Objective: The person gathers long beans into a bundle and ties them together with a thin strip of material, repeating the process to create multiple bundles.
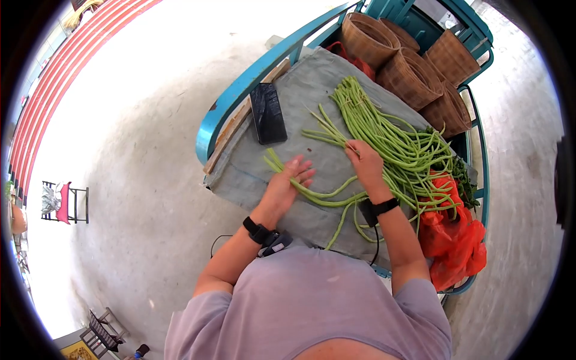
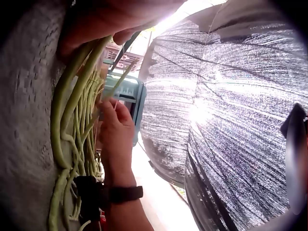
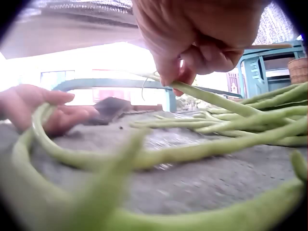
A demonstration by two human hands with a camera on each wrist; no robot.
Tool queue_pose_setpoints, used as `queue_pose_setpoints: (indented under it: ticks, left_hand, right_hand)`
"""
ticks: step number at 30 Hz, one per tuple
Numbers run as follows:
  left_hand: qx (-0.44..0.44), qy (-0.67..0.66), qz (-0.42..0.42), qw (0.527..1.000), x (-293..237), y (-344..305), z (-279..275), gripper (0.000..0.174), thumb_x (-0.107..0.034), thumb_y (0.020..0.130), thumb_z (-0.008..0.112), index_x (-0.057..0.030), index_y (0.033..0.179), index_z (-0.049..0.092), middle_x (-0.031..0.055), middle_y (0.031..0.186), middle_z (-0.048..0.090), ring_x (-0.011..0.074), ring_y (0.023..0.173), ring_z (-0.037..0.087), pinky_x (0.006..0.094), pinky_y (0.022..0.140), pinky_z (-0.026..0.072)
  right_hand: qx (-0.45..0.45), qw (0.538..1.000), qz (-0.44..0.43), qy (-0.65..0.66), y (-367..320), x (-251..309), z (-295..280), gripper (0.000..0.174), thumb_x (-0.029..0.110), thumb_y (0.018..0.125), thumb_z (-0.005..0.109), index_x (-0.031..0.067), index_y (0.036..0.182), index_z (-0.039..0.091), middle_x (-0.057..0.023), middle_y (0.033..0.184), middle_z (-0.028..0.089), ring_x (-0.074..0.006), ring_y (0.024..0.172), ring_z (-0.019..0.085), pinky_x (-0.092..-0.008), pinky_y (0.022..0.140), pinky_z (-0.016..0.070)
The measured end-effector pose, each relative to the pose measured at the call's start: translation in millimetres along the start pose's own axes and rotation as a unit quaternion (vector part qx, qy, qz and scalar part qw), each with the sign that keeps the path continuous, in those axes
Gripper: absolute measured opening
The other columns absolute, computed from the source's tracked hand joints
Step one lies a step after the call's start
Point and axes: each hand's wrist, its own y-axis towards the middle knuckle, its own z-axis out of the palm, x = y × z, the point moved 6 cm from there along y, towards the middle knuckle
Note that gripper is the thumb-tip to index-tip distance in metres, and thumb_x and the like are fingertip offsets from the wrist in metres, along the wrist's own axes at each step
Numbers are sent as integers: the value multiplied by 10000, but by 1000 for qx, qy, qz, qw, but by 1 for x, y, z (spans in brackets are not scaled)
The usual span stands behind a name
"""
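My left hand point(image 1: 289, 183) holds a few green long beans point(image 1: 318, 195) between the thumb and the palm, its fingers fairly straight. Their tips stick out past the hand, and the lengths trail across the grey cloth. My right hand point(image 1: 367, 165) pinches a long bean point(image 3: 207, 96) between thumb and fingertips, at the near side of the big pile. This pinch also shows in the left wrist view, where the right hand point(image 2: 117, 125) is in front of the pile. A large heap of long beans point(image 1: 372, 123) lies right of both hands, bundled at its far end.
Grey cloth point(image 1: 240, 162) covers the cart bed, bordered by a teal rail point(image 1: 240, 84). A black phone-like slab point(image 1: 268, 114) lies on the left. Several woven baskets point(image 1: 411, 75) stand at the back right, and red plastic bags point(image 1: 453, 246) sit at the right edge.
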Motion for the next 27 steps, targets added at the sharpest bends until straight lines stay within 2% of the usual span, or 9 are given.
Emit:
queue_pose_setpoints:
  ticks: [4, 5, 14, 16, 17, 20, 22, 25, 27]
  left_hand:
    - [50, -11, 35, 998, -4, -4, 8, 499, -291, 985, 505, -55, 1406, 378, 139, 1382, 477, 251, 1247, 489, 359, 1001, 425]
    - [65, -9, 40, 997, -6, -6, 12, 503, -290, 984, 509, -51, 1406, 377, 135, 1385, 474, 246, 1248, 486, 358, 1012, 417]
    - [113, -8, 67, 991, -9, -8, 19, 463, -268, 983, 508, -20, 1365, 421, 112, 1403, 463, 227, 1228, 497, 365, 1041, 397]
    - [125, -26, 68, 989, -11, -8, 18, 450, -262, 981, 513, -17, 1350, 435, 120, 1407, 459, 228, 1220, 501, 365, 1041, 397]
    - [111, -30, 72, 991, -11, -7, 16, 437, -262, 982, 513, -17, 1337, 444, 106, 1323, 511, 221, 1167, 525, 364, 1029, 406]
    - [91, -53, 77, 992, -8, -3, 4, 406, -267, 985, 511, -20, 1305, 467, 51, 1031, 603, 194, 986, 572, 356, 972, 435]
    - [102, -80, 68, 989, -3, 4, -11, 394, -276, 988, 509, -26, 1291, 473, -5, 780, 578, 165, 834, 572, 345, 910, 462]
    - [65, -53, 53, 995, -4, -3, -1, 389, -293, 997, 490, -38, 1290, 468, -42, 619, 417, 134, 676, 494, 327, 809, 476]
    - [75, -56, 52, 994, -4, -1, 0, 406, -307, 996, 490, -43, 1303, 458, -37, 626, 414, 130, 659, 478, 320, 783, 476]
  right_hand:
    - [118, 975, 94, 163, -9, 58, 15, 192, 158, 825, 678, 83, 1000, 654, -103, 901, 683, -253, 791, 661, -312, 676, 496]
    - [130, 965, 113, 198, -14, 59, 25, 194, 150, 818, 688, 72, 993, 656, -94, 882, 696, -206, 774, 665, -289, 684, 491]
    - [149, 898, 164, 380, -39, 90, 60, 88, 91, 872, 650, 40, 943, 642, 19, 816, 634, -41, 753, 540, -215, 671, 430]
    - [184, 910, 170, 329, -39, 88, 58, 99, 115, 883, 643, 37, 944, 644, 13, 814, 631, -42, 747, 529, -215, 669, 422]
    - [202, 915, 173, 303, -38, 86, 57, 107, 127, 889, 639, 36, 944, 645, 11, 813, 630, -42, 744, 524, -216, 668, 418]
    - [72, 950, 182, 242, -23, 49, 29, 155, 173, 898, 630, 26, 941, 647, -13, 793, 608, -73, 722, 521, -235, 660, 415]
    - [-32, 981, 144, 125, -6, 18, 5, 165, 204, 873, 640, 43, 898, 658, -109, 885, 636, -242, 776, 617, -357, 701, 470]
    - [2, 995, 88, -49, 5, -29, 7, 168, 197, 849, 647, 102, 987, 653, -104, 938, 618, -305, 848, 615, -413, 727, 473]
    - [55, 981, 119, -140, 1, -42, 12, 214, 201, 834, 655, 148, 1040, 629, -98, 953, 606, -321, 859, 614, -428, 720, 474]
